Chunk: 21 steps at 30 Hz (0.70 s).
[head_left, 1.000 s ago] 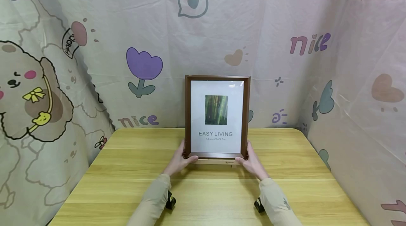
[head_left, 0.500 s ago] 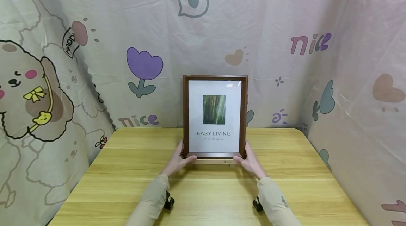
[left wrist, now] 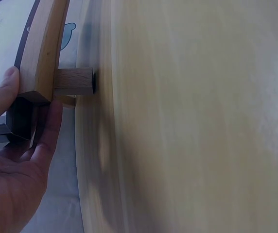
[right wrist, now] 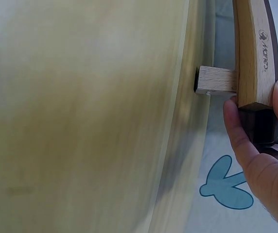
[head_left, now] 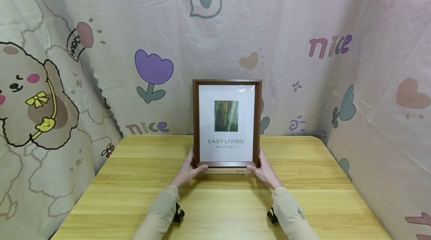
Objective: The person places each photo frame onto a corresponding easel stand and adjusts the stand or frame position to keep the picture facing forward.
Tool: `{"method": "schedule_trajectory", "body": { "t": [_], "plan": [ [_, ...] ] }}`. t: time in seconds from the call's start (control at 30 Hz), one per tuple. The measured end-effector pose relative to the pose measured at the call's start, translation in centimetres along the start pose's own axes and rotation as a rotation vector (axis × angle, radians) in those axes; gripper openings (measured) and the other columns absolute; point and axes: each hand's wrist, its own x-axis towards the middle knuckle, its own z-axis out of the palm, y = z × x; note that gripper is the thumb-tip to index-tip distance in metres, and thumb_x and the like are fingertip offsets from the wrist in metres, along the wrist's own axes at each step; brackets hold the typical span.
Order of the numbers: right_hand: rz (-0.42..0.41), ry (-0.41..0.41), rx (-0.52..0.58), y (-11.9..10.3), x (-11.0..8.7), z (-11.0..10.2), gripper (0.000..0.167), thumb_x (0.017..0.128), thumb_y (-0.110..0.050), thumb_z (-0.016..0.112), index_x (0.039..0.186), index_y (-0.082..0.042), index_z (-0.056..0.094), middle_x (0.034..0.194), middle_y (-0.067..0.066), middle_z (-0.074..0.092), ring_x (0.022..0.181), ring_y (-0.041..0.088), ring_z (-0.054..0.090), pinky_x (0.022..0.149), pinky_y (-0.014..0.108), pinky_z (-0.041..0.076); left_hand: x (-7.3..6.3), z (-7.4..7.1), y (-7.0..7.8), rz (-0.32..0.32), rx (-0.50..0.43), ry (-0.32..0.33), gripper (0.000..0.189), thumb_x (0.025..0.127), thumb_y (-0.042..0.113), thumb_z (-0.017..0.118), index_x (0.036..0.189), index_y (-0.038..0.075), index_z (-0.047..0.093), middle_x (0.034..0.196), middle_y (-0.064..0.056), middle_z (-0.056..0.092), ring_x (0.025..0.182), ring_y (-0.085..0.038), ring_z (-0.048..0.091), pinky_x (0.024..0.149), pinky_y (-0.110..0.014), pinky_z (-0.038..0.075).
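A brown picture frame point(head_left: 227, 124) stands upright in the head view. It has a white sheet reading EASY LIVING and a small green bamboo print. Along its bottom edge runs a pale wooden ledge point(head_left: 223, 171), and a short dark-tipped wooden leg point(left wrist: 75, 81) juts from that ledge toward the tabletop. My left hand point(head_left: 186, 171) grips the lower left corner, thumb in front and fingers beneath and behind. The lower right corner is held likewise by my right hand point(head_left: 266, 171); in the right wrist view its thumb presses the front near lettering on the ledge point(right wrist: 257, 53).
A light wood table point(head_left: 215, 206) with rounded far corners lies under the frame. Behind it and at both sides hang pale printed cloths point(head_left: 215, 45). Dark straps or mounts point(head_left: 179, 213) sit at both wrists below the sleeves.
Both hands and the picture frame have shifted slightly to the left together. The grip on both lower corners has stayed the same.
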Motion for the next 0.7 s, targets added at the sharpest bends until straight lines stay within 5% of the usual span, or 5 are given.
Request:
{"method": "schedule_trajectory", "body": {
  "t": [0.7],
  "plan": [
    [0.028,-0.019,-0.012,0.01,0.55,0.28,0.095,0.092,-0.011,0.070,0.159,0.005,0.004,0.163,0.034,0.015,0.148,0.053,0.022,0.124,0.063,0.016,-0.06,-0.14,0.04,-0.047,-0.006,-0.004,0.109,0.088,0.037,0.077,0.160,-0.005,0.006,0.166,-0.029,0.012,0.148,-0.051,0.027,0.121,-0.063,0.029]
  ]
}}
